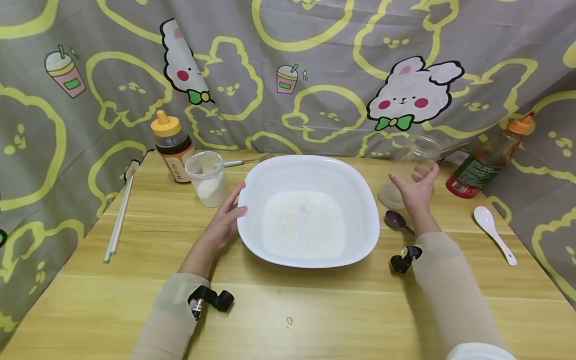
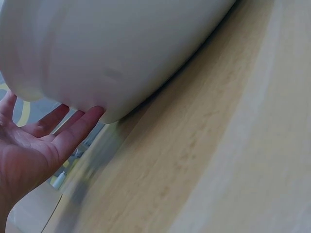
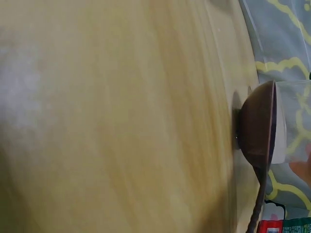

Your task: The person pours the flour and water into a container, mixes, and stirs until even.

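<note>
A wide white basin [image 1: 256,245] stands mid-table with whitish liquid and pale yellowish bits in it. My left hand [image 1: 225,220] holds its left rim; in the left wrist view, fingertips [image 2: 95,112] touch the basin's outer wall [image 2: 112,53]. To the right, my right hand [image 1: 418,195] grips a clear jar [image 1: 405,165] near the table's back edge, thumb on the near left side and fingers round the far side. Just below that hand lies a dark spoon [image 1: 396,219], large in the right wrist view, where the jar shows only partly behind it.
Left of the basin stand a tub of white powder [image 1: 211,187] and a yellow-capped brown bottle [image 1: 173,150]. A fork [image 1: 243,162] lies behind; pale sticks [image 1: 119,220] lie left. Rightward are a red sauce bottle [image 1: 483,165] and white spoon [image 1: 492,232]. A patterned curtain [image 1: 324,115] backs the table.
</note>
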`<state>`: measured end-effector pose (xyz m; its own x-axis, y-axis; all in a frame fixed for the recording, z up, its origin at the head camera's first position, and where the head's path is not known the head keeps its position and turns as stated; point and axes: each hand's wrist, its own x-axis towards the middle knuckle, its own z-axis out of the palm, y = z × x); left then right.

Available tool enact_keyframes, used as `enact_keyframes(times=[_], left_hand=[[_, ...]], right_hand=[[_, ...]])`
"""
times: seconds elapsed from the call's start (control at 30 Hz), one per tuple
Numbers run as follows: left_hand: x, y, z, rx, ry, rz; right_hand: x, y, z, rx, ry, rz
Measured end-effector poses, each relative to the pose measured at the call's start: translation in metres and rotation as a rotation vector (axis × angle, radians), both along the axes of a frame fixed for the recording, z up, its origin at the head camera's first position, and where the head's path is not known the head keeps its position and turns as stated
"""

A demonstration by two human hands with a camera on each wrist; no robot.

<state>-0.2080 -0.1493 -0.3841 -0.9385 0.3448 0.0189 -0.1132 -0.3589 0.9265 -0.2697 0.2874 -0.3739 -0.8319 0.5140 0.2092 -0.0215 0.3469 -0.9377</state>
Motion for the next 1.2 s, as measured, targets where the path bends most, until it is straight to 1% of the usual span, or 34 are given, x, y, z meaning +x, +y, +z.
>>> enact_keyframes(times=[0.1, 0.27, 0.33, 0.47, 0.57, 0.63, 0.67, 0.7, 0.73, 0.83, 0.87, 0.9, 0.93, 0.97, 1.07, 1.13, 1.2], left_hand=[[0.0, 0.0, 0.001, 0.005, 0.002, -0.003], [0.0, 0.0, 0.002, 0.018, 0.004, -0.01], [0.0, 0.0, 0.002, 0.018, 0.004, -0.009], [0.0, 0.0, 0.002, 0.014, 0.005, -0.004], [0.001, 0.001, 0.002, 0.013, 0.003, -0.004], [0.001, 0.001, 0.001, 0.013, 0.006, -0.005], [0.001, 0.001, 0.002, 0.016, 0.006, -0.004], [0.001, 0.001, 0.002, 0.019, 0.004, -0.005], [0.001, 0.001, 0.002, 0.02, 0.003, -0.005], [0.001, 0.001, 0.002, 0.021, 0.0, -0.001], [0.001, 0.001, 0.002, 0.02, -0.003, 0.002], [0.001, 0.0, 0.002, 0.021, -0.006, 0.004], [0.001, 0.0, 0.002, 0.021, -0.007, 0.006], [0.002, 0.0, 0.002, 0.021, -0.007, 0.007], [0.002, 0.0, 0.001, 0.024, -0.011, 0.009], [0.002, 0.001, 0.001, 0.025, -0.01, 0.007], [0.002, 0.002, 0.0, 0.025, -0.008, 0.01]], right_hand=[[-0.003, 0.003, -0.006, 0.002, 0.019, 0.0], [-0.019, 0.021, -0.031, 0.065, 0.052, 0.02], [-0.023, 0.026, -0.038, 0.066, 0.053, 0.035], [-0.02, 0.031, -0.041, 0.055, 0.008, 0.097], [-0.012, 0.037, -0.04, 0.056, 0.019, 0.173], [-0.006, 0.045, -0.039, 0.05, 0.066, 0.222], [-0.001, 0.047, -0.036, 0.051, 0.08, 0.238], [0.006, 0.049, -0.031, 0.041, 0.095, 0.253], [0.012, 0.052, -0.028, 0.0, 0.121, 0.268], [0.041, 0.051, -0.006, -0.068, 0.128, 0.289], [0.051, 0.051, -0.001, -0.092, 0.133, 0.3], [0.058, 0.054, 0.002, -0.133, 0.149, 0.321], [0.062, 0.06, 0.0, -0.183, 0.177, 0.342], [0.066, 0.065, -0.002, -0.19, 0.183, 0.357], [0.066, 0.095, -0.027, -0.242, 0.223, 0.388], [0.067, 0.112, -0.043, -0.259, 0.214, 0.382], [0.074, 0.12, -0.051, -0.25, 0.177, 0.372]])
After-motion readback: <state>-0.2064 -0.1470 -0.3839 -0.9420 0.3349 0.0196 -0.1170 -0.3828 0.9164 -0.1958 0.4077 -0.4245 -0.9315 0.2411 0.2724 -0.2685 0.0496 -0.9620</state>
